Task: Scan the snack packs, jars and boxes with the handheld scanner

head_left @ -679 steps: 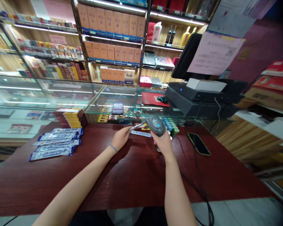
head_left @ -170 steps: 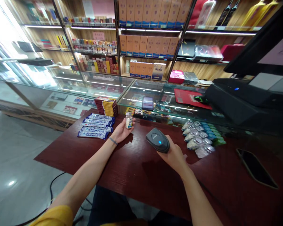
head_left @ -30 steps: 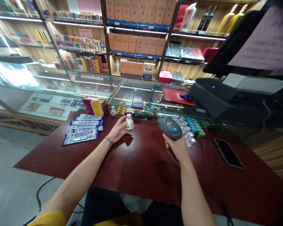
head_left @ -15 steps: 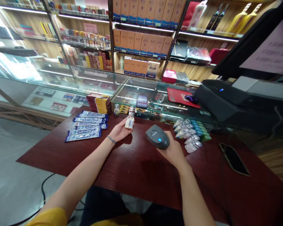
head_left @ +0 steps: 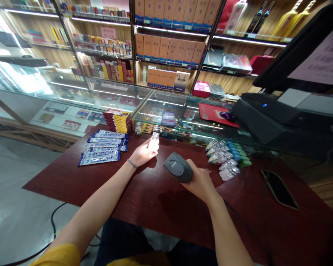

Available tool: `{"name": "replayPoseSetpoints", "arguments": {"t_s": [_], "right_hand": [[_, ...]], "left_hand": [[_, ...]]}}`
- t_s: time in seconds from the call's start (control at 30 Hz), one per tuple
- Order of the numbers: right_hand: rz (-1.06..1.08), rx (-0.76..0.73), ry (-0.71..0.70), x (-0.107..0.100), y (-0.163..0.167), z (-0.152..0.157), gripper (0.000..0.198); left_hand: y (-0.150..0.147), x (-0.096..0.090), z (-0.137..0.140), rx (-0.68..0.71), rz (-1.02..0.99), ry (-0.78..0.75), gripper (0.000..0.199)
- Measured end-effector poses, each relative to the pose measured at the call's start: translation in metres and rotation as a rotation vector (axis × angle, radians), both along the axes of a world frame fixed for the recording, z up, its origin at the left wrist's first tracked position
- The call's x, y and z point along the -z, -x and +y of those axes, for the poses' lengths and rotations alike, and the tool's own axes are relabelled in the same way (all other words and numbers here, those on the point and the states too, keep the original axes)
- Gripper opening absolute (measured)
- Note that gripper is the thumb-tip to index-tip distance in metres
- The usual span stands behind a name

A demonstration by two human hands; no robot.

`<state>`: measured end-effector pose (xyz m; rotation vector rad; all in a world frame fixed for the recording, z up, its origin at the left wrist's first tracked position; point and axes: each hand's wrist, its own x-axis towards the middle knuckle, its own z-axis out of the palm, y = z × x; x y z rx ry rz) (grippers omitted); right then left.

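My left hand (head_left: pixel 142 155) is closed around a small bottle (head_left: pixel 154 142), held over the dark red table toward its back edge. Bright light washes out the bottle and my fingertips, so its label cannot be read. In my right hand (head_left: pixel 202 181) is a black barcode scanner (head_left: pixel 178 167), gripped by its handle, with its head pointing toward the bottle. A gap separates scanner and bottle. Left of my left hand lie several blue and white packets (head_left: pixel 100 157) in overlapping rows. Beyond my right hand, small silver-capped bottles (head_left: pixel 219 152) lie in rows beside blue and green ones (head_left: pixel 241 155).
A stack of maroon and yellow packs (head_left: pixel 118 121) and a small jar (head_left: pixel 138 128) stand at the back left. A phone (head_left: pixel 280 189) lies at right. Behind runs a glass display counter (head_left: pixel 122 98) with a red mat (head_left: pixel 215 113); a dark monitor (head_left: pixel 296 48) overhangs the right.
My right hand has brought the scanner slightly left and down. Its blue light is off now, and bright light falls on the bottle. My left fingers have curled more around the bottle.
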<state>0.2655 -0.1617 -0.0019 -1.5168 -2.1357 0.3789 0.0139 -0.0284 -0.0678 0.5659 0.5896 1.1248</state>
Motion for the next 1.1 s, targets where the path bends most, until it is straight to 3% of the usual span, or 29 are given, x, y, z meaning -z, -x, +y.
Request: {"name": "replayPoseSetpoints", "arguments": {"t_s": [0.27, 0.5, 0.73, 0.83, 0.93, 1.1], "right_hand": [[0.121, 0.001, 0.035, -0.003, -0.002, 0.000, 0.039], [0.148, -0.005, 0.048, -0.007, -0.002, -0.001, 0.037], [0.216, 0.019, 0.025, -0.004, -0.006, 0.003, 0.036], [0.243, 0.031, 0.012, -0.001, -0.009, 0.005, 0.035], [0.268, 0.047, 0.008, 0.001, -0.010, 0.006, 0.035], [0.301, 0.055, 0.029, 0.003, -0.011, 0.006, 0.035]], "left_hand": [[0.002, 0.003, 0.002, 0.042, 0.061, -0.087, 0.027], [0.003, 0.004, -0.002, 0.034, 0.017, -0.043, 0.040], [0.013, -0.009, -0.001, -0.026, 0.005, -0.170, 0.042], [0.023, -0.020, 0.007, -0.129, 0.178, -0.264, 0.054], [0.037, -0.027, 0.017, -0.292, 0.525, -0.386, 0.059], [0.065, -0.018, 0.027, -0.472, 1.081, -0.522, 0.044]]}}
